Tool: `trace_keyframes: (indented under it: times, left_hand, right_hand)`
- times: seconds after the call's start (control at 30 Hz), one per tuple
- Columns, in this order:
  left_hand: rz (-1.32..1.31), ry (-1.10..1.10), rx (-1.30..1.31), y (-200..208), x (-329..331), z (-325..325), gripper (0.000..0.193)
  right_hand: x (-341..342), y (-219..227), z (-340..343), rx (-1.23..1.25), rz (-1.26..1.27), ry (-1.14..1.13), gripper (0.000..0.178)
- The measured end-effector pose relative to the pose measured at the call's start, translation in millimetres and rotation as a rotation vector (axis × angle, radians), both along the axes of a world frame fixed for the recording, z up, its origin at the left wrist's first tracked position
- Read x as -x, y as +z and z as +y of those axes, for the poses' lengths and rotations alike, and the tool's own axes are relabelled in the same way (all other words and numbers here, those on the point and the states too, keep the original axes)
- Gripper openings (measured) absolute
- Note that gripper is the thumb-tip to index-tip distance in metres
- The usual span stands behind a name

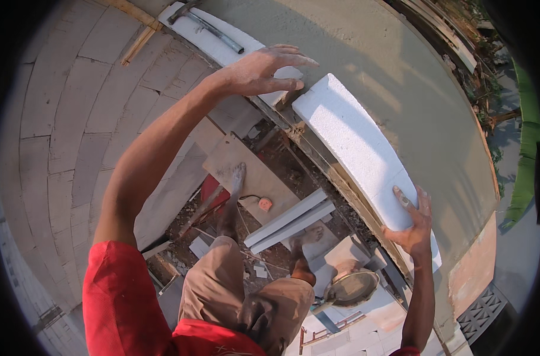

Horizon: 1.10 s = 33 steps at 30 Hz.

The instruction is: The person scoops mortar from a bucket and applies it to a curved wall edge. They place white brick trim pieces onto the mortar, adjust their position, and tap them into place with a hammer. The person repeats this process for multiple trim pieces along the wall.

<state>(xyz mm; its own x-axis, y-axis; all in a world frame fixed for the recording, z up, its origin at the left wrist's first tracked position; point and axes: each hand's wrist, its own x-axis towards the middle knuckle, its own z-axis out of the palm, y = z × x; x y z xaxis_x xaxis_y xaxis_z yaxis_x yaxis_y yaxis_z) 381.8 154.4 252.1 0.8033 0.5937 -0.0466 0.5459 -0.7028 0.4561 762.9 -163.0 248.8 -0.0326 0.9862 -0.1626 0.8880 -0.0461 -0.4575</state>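
Note:
A long white lightweight block [365, 148] lies along the edge of a wet grey mortar or concrete surface [436, 124]. My right hand [411, 222] is closed over the near part of this block, thumb on one side and fingers across it. My left hand [270, 70] is open, fingers stretched out, above the near end of a second white block [207, 45]. Whether it touches that block I cannot tell. A hammer [216, 34] with a metal handle rests on this second block. A narrow gap separates the two blocks' ends.
Below, between my feet, are a board [222, 155], an orange tape measure [265, 204] and two pale strips [291, 219]. A round pan of mortar [352, 289] stands at lower right. A block wall [74, 118] curves along the left, with a wooden piece [138, 45] at its top.

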Motion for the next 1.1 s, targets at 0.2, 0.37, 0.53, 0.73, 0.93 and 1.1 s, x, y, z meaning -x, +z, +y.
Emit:
trace_keyframes:
  times: [0.2,0.37,0.53,0.73,0.93,1.1]
  left_hand:
    - [-0.049,-0.077,0.049,-34.2,1.1,7.2,0.064]
    - [-0.025,-0.099,0.070,-43.7,2.9,9.0,0.065]
    - [0.007,-0.179,-0.034,-45.0,6.4,4.8,0.066]
    - [-0.011,-0.185,-0.068,-50.3,6.3,5.3,0.064]
    - [-0.012,-0.198,-0.088,-58.8,8.5,8.9,0.062]
    - [0.002,-0.191,-0.125,-60.3,6.6,11.2,0.062]
  right_hand:
    - [2.6,-11.7,14.1,-0.010,0.009,0.065,0.095]
    - [1.6,-9.9,18.7,0.041,0.104,0.105,0.097]
    - [9.4,-19.7,13.6,0.055,0.149,0.113,0.094]
    - [18.3,-27.7,16.5,0.023,0.103,0.106,0.093]
    - [22.6,-28.5,25.0,0.003,0.138,0.113,0.095]
    - [21.6,-30.7,24.0,0.046,0.165,0.092,0.097]
